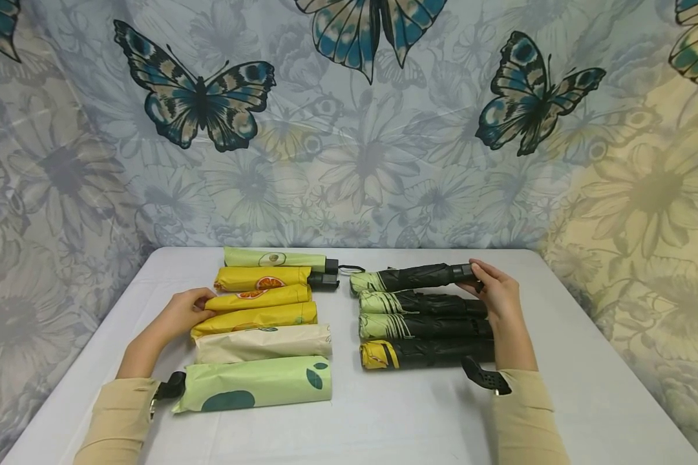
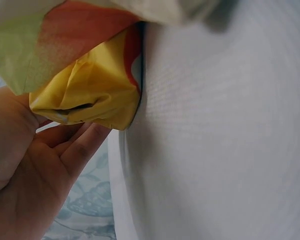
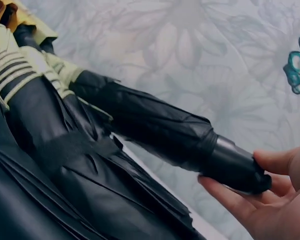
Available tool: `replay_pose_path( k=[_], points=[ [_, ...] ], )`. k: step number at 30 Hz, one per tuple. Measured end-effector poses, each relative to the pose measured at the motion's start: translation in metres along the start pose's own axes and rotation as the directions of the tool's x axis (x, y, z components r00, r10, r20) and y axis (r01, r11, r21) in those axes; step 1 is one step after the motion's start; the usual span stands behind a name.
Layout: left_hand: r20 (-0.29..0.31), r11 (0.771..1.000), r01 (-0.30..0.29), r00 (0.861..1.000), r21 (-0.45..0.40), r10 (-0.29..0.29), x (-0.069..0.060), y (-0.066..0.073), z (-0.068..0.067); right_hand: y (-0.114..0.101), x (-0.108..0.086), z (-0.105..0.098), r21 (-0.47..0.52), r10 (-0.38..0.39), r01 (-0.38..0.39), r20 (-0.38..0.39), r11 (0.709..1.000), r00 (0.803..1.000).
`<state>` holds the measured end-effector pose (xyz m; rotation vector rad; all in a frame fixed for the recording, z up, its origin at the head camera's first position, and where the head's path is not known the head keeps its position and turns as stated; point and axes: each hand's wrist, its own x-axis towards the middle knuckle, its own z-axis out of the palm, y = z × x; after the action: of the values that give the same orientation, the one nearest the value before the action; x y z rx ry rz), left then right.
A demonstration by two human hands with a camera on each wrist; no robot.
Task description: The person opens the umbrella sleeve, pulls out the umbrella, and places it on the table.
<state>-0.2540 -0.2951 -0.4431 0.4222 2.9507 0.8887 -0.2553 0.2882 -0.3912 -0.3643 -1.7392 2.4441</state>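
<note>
My left hand (image 1: 177,315) pinches the left end of a yellow umbrella sleeve (image 1: 262,298) with an orange-slice print. In the left wrist view the thumb and fingers are at the crumpled end of that yellow sleeve (image 2: 90,90). My right hand (image 1: 498,297) holds the black handle of a folded umbrella (image 1: 413,278), black with a light green end, the rearmost of the right row. In the right wrist view thumb and fingers pinch this umbrella's handle (image 3: 235,165), which is tilted up off the others.
Behind the held sleeve lie a yellow umbrella (image 1: 291,278) and a green one (image 1: 296,259), both sleeved with black handles showing. In front are a yellow sleeve (image 1: 256,319), a cream one (image 1: 262,343) and a green one (image 1: 267,381). Several bare folded umbrellas (image 1: 430,352) lie right on the white table (image 1: 395,420).
</note>
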Motion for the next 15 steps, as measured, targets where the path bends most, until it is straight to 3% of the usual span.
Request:
replay_pose_path(
  k=[15],
  points=[
    [0.003,1.0,-0.001,1.0,-0.013,0.001,0.0,0.0,0.0,0.003,0.008,-0.014,-0.095,0.01,0.001,0.111,0.995,0.994]
  ],
)
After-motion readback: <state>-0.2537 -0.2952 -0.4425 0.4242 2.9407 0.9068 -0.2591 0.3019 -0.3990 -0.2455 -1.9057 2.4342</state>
